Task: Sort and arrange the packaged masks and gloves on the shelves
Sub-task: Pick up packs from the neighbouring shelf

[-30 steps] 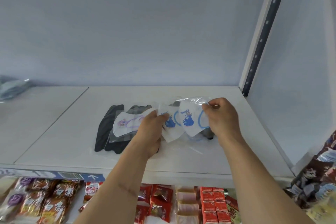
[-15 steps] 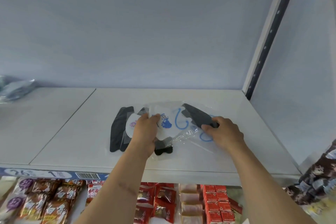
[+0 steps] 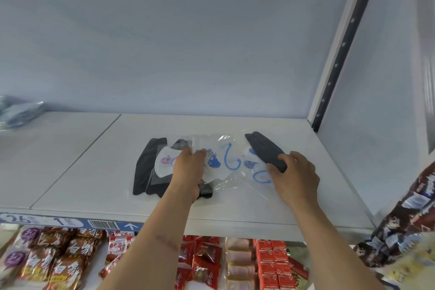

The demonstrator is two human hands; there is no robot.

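The left hand [image 3: 188, 172] is pinching the near edge of a clear plastic packet holding a white mask printed with a blue cartoon figure and blue ear loop [image 3: 217, 160], thumb and fingers curled onto the film. The right hand [image 3: 294, 174] is gripping the near end of a dark grey folded mask [image 3: 264, 150], which is lying across a second clear packet with a blue loop [image 3: 259, 174]. All of this is sitting on the white upper shelf board [image 3: 94, 160], towards its front middle, beside a white mask with a pink-purple print [image 3: 164, 161] resting on black folded masks [image 3: 147, 167].

To separate the kinds cleanly, the right hand is probably best lifting the dark mask straight up off the slippery film — not dragging it — while the left is holding the printed packet down so the pile is not sliding.

How many black pieces are lying under the left hand is hard to tell, and whether any of them are gloves cannot be made out. A greyish bundle at the far left [image 3: 18, 113] is blurred and cut off. Snack packets on the lower shelf [image 3: 58, 259] are partly covered by the forearms.
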